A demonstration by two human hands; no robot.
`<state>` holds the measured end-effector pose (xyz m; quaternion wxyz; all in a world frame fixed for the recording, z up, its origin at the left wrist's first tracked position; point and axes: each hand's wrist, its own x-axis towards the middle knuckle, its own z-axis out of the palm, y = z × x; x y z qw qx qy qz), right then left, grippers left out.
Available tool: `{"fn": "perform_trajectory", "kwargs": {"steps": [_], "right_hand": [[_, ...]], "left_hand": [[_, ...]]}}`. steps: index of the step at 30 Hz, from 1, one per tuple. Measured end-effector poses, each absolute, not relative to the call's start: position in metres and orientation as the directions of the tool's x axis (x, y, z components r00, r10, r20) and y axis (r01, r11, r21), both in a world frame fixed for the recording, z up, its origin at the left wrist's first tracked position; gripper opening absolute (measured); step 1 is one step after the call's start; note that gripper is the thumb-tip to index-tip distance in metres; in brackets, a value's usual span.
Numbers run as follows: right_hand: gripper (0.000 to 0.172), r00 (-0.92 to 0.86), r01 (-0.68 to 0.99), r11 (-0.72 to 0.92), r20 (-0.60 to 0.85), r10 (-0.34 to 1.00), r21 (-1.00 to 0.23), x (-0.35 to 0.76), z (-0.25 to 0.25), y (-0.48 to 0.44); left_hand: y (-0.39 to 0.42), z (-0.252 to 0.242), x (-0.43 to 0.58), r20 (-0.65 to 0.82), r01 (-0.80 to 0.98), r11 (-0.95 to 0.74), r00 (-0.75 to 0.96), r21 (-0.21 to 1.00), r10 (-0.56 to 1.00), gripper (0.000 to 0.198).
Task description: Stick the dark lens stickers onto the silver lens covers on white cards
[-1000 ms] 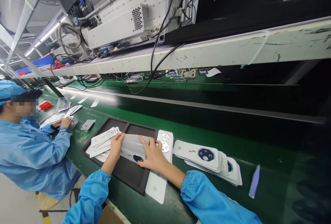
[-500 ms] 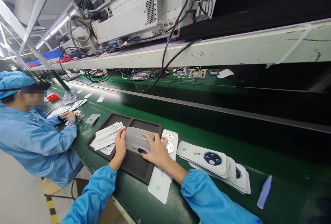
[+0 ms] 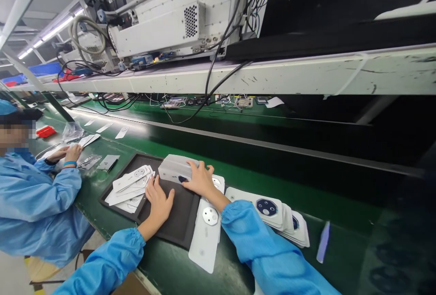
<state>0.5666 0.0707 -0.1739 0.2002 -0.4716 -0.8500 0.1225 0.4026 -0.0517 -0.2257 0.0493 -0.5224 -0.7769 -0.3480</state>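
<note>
Now right hand (image 3: pixel 200 179) grips card stack (image 3: pixel 174 170) (no legible txt).

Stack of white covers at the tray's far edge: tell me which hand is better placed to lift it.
Right, probably. The right hand already rests on the stack of white covers, fingers over its top. The left hand lies flat on the dark tray, apart from the stack.

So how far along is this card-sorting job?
Partly done, it seems. A squared-up stack sits in the black tray under the right hand. The left hand rests beside loose cards. A fanned pile waits outside the tray.
</note>
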Motion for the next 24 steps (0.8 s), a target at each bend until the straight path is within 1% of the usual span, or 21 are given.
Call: {"fn": "perform_trajectory", "kwargs": {"steps": [3, 6, 8, 10, 13, 18, 21, 24], "right_hand": [[0.087, -0.466, 0.767, 0.517, 0.222, 0.856, -0.38, 0.563, -0.171, 0.077], [0.085, -0.481, 0.77, 0.532, 0.226, 0.847, -0.352, 0.56, -0.168, 0.081], [0.088, -0.487, 0.775, 0.532, 0.213, 0.847, -0.342, 0.56, -0.166, 0.085], [0.098, -0.493, 0.779, 0.523, 0.178, 0.852, -0.346, 0.561, -0.163, 0.09], [0.108, -0.512, 0.777, 0.52, 0.124, 0.85, -0.355, 0.562, -0.158, 0.095], [0.111, -0.53, 0.778, 0.539, 0.122, 0.839, -0.324, 0.567, -0.147, 0.086], [0.112, -0.534, 0.777, 0.546, 0.133, 0.835, -0.312, 0.57, -0.147, 0.068], [0.117, -0.531, 0.775, 0.547, 0.142, 0.835, -0.317, 0.572, -0.15, 0.054]], "left_hand": [[-0.053, -0.225, 0.408, 0.372, 0.907, 0.206, -0.347, 0.368, 0.861, 0.068], [-0.055, -0.224, 0.408, 0.313, 0.942, 0.196, -0.28, 0.274, 0.907, 0.057], [-0.056, -0.222, 0.407, 0.279, 0.959, 0.166, -0.228, 0.231, 0.933, 0.051], [-0.055, -0.222, 0.404, 0.254, 0.971, 0.121, -0.172, 0.205, 0.952, 0.049], [-0.052, -0.221, 0.398, 0.242, 0.978, 0.071, -0.118, 0.194, 0.963, 0.051], [-0.056, -0.225, 0.383, 0.279, 0.977, 0.003, -0.064, 0.214, 0.958, 0.05], [-0.065, -0.224, 0.371, 0.344, 0.972, -0.015, -0.067, 0.233, 0.937, 0.049], [-0.067, -0.209, 0.366, 0.452, 0.971, -0.022, -0.09, 0.238, 0.888, 0.057]]}}
